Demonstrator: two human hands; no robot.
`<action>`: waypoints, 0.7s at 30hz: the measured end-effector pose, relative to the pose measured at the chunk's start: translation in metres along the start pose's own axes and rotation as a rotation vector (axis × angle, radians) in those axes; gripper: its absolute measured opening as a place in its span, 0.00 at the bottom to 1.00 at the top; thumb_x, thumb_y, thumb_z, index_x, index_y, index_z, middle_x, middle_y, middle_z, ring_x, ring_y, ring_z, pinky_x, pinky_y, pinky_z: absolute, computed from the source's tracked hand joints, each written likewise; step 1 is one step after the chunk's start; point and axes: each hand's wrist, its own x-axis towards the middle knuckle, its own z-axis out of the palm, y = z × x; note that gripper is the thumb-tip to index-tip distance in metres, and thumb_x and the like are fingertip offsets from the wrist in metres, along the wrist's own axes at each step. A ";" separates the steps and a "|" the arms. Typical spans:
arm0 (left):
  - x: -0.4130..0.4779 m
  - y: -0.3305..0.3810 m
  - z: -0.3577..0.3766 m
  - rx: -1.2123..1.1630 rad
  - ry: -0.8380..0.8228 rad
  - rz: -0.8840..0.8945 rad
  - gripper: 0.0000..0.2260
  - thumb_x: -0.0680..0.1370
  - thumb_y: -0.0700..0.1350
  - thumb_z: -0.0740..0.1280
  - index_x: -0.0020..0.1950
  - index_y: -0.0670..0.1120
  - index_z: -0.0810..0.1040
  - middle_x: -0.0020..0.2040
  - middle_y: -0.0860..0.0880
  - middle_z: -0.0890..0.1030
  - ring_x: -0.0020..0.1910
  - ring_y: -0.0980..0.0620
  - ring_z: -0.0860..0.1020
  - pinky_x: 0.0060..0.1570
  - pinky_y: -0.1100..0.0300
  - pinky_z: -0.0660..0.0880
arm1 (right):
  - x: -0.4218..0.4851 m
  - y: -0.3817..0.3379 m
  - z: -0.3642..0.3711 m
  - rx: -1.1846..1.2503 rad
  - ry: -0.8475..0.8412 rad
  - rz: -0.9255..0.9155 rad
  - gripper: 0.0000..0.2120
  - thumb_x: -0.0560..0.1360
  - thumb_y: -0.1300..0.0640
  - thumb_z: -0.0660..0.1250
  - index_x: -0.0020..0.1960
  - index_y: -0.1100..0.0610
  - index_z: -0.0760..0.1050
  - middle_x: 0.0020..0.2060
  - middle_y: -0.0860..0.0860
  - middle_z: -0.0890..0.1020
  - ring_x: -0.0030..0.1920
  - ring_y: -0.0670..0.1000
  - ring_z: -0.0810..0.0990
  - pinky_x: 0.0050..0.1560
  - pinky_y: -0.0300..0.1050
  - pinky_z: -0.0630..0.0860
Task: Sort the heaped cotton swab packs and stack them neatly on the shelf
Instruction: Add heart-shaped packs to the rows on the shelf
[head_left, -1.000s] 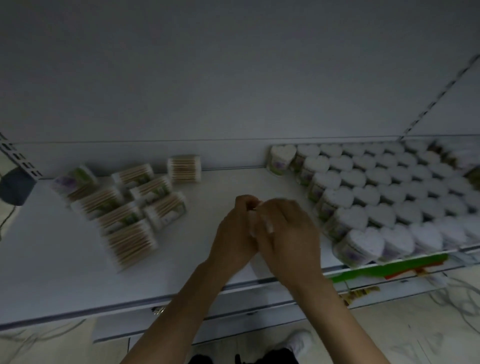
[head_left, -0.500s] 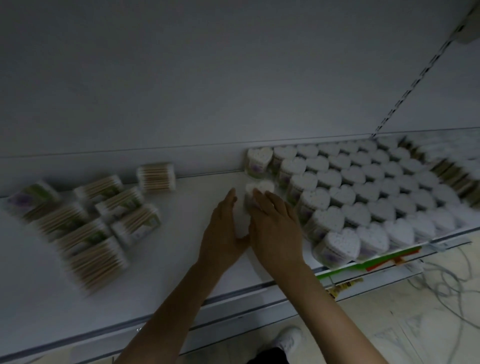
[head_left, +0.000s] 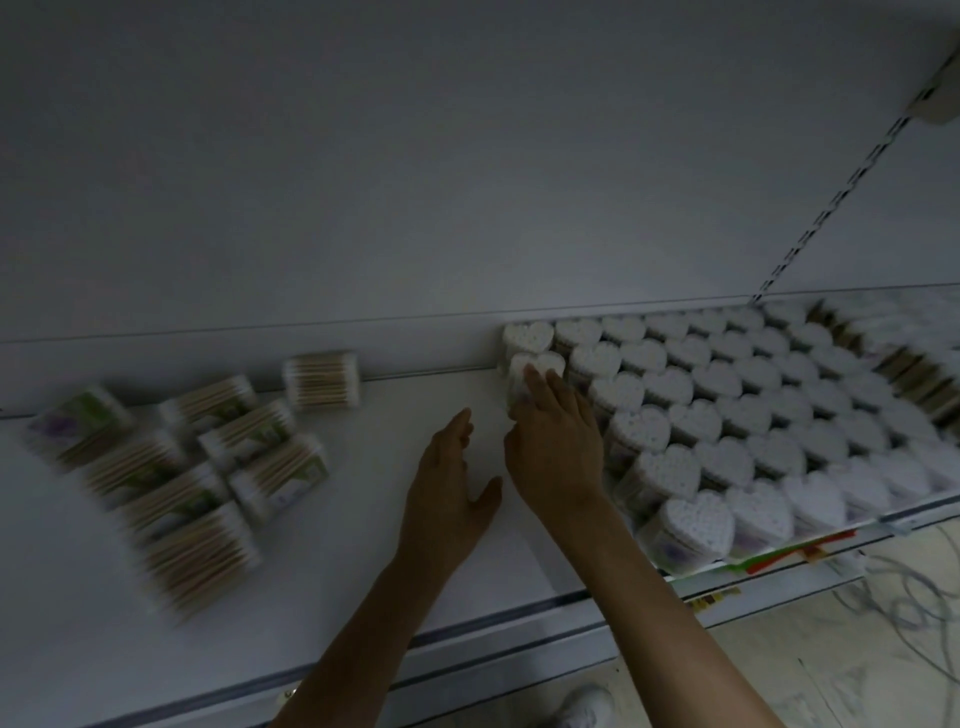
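On the white shelf (head_left: 363, 545), the right hand (head_left: 553, 447) reaches to the far edge, its fingers (head_left: 540, 387) laid nearly straight over a heart-shaped swab pack (head_left: 519, 366). That pack stands at the left end of the rows of heart packs (head_left: 727, 415), just in front of the corner one. The thumb seems to touch the pack's near side, though blur makes this uncertain. The left hand (head_left: 449, 488) lies just beside it, flat and spread, holding nothing. Well to the left lies the heap of rectangular swab packs (head_left: 208, 467).
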 end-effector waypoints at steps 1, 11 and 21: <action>0.000 0.000 0.000 0.002 -0.007 -0.003 0.35 0.73 0.41 0.73 0.76 0.48 0.59 0.67 0.46 0.72 0.62 0.51 0.73 0.57 0.61 0.71 | 0.000 0.001 0.000 0.005 0.014 -0.003 0.09 0.62 0.62 0.70 0.42 0.61 0.83 0.59 0.61 0.79 0.60 0.63 0.78 0.60 0.60 0.72; 0.002 -0.001 0.001 0.018 -0.010 0.008 0.31 0.73 0.41 0.73 0.74 0.46 0.64 0.64 0.48 0.74 0.58 0.55 0.73 0.58 0.59 0.73 | 0.009 0.017 0.002 0.072 0.037 -0.045 0.13 0.65 0.61 0.62 0.44 0.61 0.83 0.57 0.61 0.81 0.58 0.66 0.78 0.57 0.62 0.73; -0.026 0.009 -0.027 -0.003 0.152 0.061 0.17 0.75 0.40 0.71 0.61 0.51 0.74 0.54 0.54 0.78 0.51 0.62 0.74 0.53 0.75 0.69 | 0.016 -0.029 -0.016 0.381 -0.120 -0.224 0.13 0.73 0.59 0.63 0.55 0.58 0.81 0.55 0.56 0.82 0.56 0.58 0.79 0.57 0.55 0.75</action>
